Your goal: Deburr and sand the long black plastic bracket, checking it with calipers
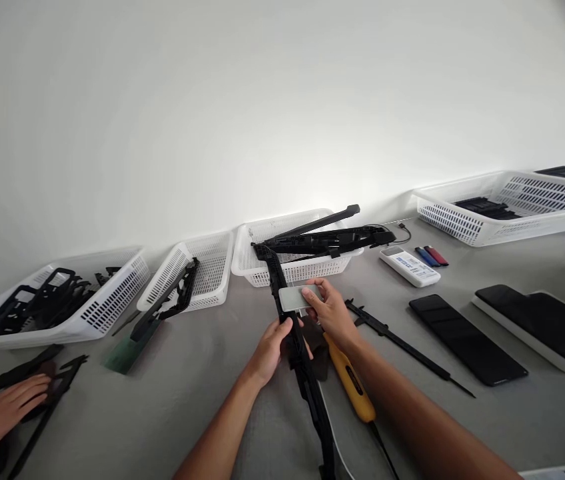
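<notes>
A long black plastic strip runs from the middle basket down toward the front edge of the view. My left hand grips it near its middle, thumb on top. In my right hand is a flat pale grey-green plate, pinched at its right end and lying across the strip. Under my right forearm lies a yellow-handled tool with a black cord. A dark cloth-like piece sits beside the strip, partly hidden by my hands. A thin white cable runs alongside the strip.
White baskets with black parts stand behind: middle, left, far left and right. A black caliper, black phone, white meter and two lighters lie right. Another person's hand is at left.
</notes>
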A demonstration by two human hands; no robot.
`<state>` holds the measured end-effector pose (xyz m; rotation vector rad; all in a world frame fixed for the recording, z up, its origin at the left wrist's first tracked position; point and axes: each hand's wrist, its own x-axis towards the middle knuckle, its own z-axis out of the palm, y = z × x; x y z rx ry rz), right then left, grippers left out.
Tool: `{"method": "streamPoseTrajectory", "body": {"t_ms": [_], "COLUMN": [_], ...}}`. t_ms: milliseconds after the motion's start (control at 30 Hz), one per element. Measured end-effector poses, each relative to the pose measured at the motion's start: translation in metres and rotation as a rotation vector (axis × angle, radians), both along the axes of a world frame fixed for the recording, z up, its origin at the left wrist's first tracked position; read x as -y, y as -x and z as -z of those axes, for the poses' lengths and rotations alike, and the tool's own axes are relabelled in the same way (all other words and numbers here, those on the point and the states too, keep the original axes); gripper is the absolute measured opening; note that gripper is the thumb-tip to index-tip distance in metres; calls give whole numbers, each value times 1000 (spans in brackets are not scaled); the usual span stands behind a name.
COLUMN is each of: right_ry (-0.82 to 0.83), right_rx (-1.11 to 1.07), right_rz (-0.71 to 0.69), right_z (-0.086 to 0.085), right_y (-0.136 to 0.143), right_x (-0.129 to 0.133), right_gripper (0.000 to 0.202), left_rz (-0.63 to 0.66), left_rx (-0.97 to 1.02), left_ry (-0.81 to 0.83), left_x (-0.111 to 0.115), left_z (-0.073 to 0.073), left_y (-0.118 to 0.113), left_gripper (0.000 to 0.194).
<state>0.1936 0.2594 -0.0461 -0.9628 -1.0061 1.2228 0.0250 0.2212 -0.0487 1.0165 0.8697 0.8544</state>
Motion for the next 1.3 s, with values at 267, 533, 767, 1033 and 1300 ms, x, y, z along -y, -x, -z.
{"method": "streamPoseTrajectory", "body": {"t_ms": [267, 533, 767, 1033, 1300], "right_ry": [-79, -18, 2, -30, 36], "right_rx": [157, 109, 102, 71, 87], "right_rz": [42, 47, 211, 6, 40], "right_z": [5, 2, 1, -5, -10], "right_y": [1, -7, -10, -7, -15], "right_x": [-1, -3, -5, 1, -1], "right_gripper": [44, 45, 48, 45, 49], "left_rz": [18, 91, 217, 82, 171], "left_rx": [4, -53, -71, -7, -31], "left_ry": [-4, -17, -21, -55, -5], "left_x": [-2, 1, 3, -2, 4], "left_z": [6, 2, -5, 4, 1], "left_y": [0, 2, 4, 3, 1], "left_gripper": [66, 63, 54, 59, 50]}}
